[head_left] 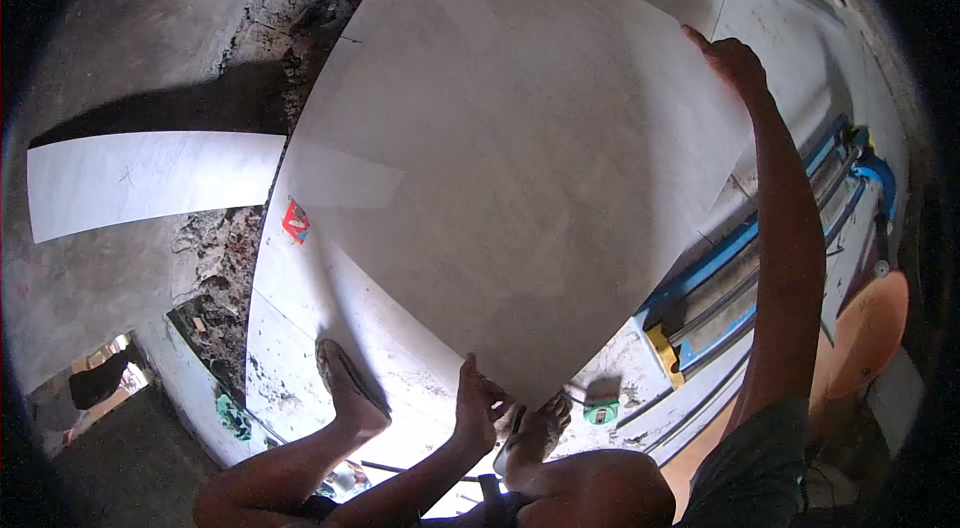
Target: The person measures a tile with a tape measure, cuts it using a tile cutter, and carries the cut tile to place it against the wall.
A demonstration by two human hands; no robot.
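A large pale grey tile [500, 138] fills the middle of the head view, tilted with one corner toward me. My right hand [735, 66] is closed on its edge at the upper right, arm stretched out. My left hand [478, 410] grips the near edge beside the lowest corner, thumb along the tile's face. Just right of that corner a green tape measure [601, 412] lies on the pale floor. My feet, in sandals, are close to the near edge, one on each side of my left hand.
On the right lies a blue tile cutter [715, 263] with metal rails and a yellow end piece. An orange rounded object [868, 336] is beyond my right arm. Leftward is a white tile strip [150, 178] marked with an X. A red packet [296, 221] sits near broken rubble [225, 263].
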